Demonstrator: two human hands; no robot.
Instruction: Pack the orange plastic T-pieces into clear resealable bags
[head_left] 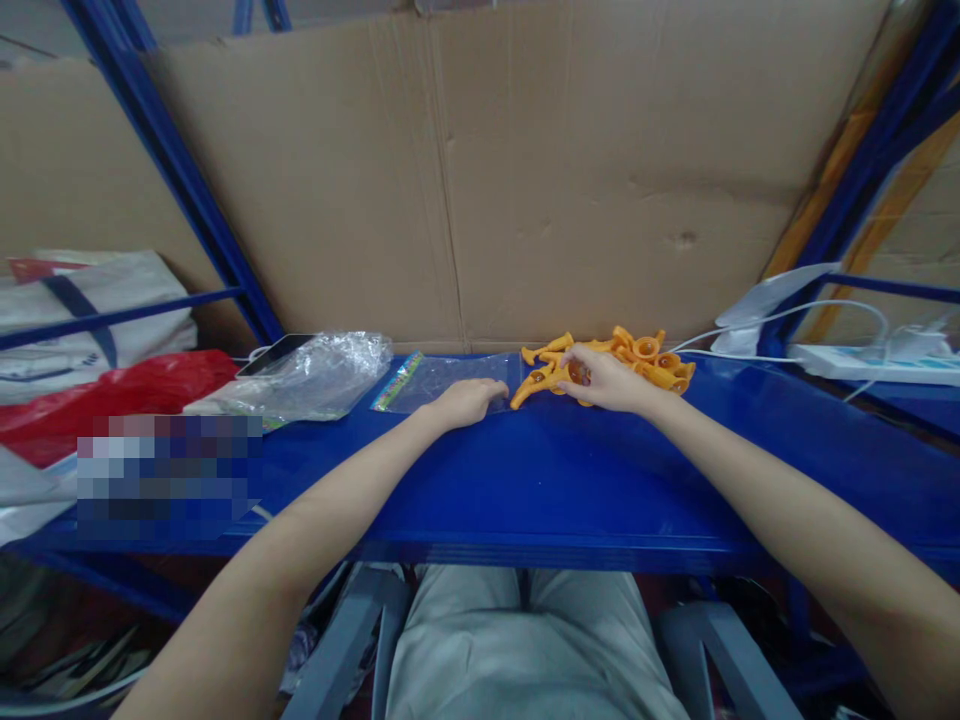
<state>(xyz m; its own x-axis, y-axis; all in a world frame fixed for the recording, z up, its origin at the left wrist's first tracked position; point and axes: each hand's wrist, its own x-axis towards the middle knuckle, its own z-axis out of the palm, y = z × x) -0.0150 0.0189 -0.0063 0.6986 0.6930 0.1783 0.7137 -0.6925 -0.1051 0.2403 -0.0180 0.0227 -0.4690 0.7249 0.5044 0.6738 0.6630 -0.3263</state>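
Note:
My left hand (471, 402) rests on the blue table with its fingers curled at the open end of a flat clear plastic bag (442, 380). That bag has a colourful printed strip on its left end. To the right, my right hand (609, 380) reaches into a pile of orange plastic toy pipes (646, 347) with cup-shaped ends. Its thumb and fingers close around one orange toy pipe (551, 379) at the pile's left side, though the fingertips are partly hidden. The pipe's narrow tip points toward my left hand.
More clear plastic bags (330, 375) lie left of the flat one, over a dark flat device (276, 352). Farther left are a red plastic bag (142, 390) and a white bag (97, 310). A power strip (877, 362) with white cables sits right; cardboard (525, 180) backs the table.

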